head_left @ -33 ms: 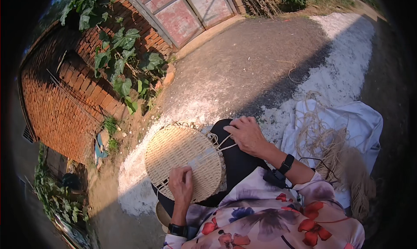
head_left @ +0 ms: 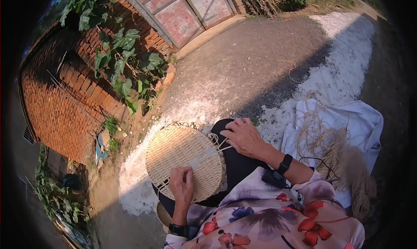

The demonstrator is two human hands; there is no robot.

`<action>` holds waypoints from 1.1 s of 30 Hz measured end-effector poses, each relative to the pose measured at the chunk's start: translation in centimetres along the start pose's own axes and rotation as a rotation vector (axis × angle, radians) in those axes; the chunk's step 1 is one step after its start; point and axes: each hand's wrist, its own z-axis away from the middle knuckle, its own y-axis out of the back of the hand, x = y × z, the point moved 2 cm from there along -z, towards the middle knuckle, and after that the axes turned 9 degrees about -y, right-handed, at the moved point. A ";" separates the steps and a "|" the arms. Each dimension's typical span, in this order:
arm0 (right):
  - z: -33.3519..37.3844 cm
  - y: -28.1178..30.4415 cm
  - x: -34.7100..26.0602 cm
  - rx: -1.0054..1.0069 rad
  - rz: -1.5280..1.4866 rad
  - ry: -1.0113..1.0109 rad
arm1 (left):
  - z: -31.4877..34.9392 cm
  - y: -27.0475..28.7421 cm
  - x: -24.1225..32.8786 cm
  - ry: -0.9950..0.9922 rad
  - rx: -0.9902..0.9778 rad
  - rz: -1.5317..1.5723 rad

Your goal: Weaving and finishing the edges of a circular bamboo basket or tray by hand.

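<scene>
- The round woven piece [head_left: 173, 147], made of pale cord, rests on the person's lap, over dark trousers [head_left: 236, 160]; its broad face is turned up toward the head camera.
- The left hand [head_left: 181, 184] lies on the lower part of this piece, its fingers bent and close together; whether they pinch a cord underneath cannot be told.
- Just beside that hand, near the lower left rim, small dark gaps show in the weave.
- The right hand [head_left: 243, 137] is just beyond the right rim, above the dark trousers, with its fingers bent and its fingertips toward the woven piece.
- Loose strands [head_left: 225, 148] run from that rim to just beside the right fingertips; whether the fingers are closed on one cannot be made out.
- A dark watch [head_left: 285, 163] sits on the right wrist, and a dark band [head_left: 177, 230] on the left.
- The person wears a pale top [head_left: 269, 220] with red and purple flowers.
- To the right, a white cloth [head_left: 367, 118] lies on the ground, with a tangled heap of cord [head_left: 321, 140] on it.
- Farther off stand a brick wall [head_left: 61, 123], a leafy plant [head_left: 126, 40] and a faded red door [head_left: 178, 25].
</scene>
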 end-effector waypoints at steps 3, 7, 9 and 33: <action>0.0 -1.0 -1.2 -0.152 -0.017 0.052 | 0.0 0.0 0.2 0.054 -0.013 0.040; 0.8 -1.1 0.7 -0.052 0.030 0.056 | -0.3 0.3 0.4 0.032 -0.023 0.019; 1.3 0.3 3.6 0.043 0.204 -0.071 | -0.2 0.4 0.6 0.025 -0.022 0.014; 3.3 2.6 9.5 0.126 0.263 -0.615 | 0.0 -0.2 0.8 -0.116 -0.026 -0.161</action>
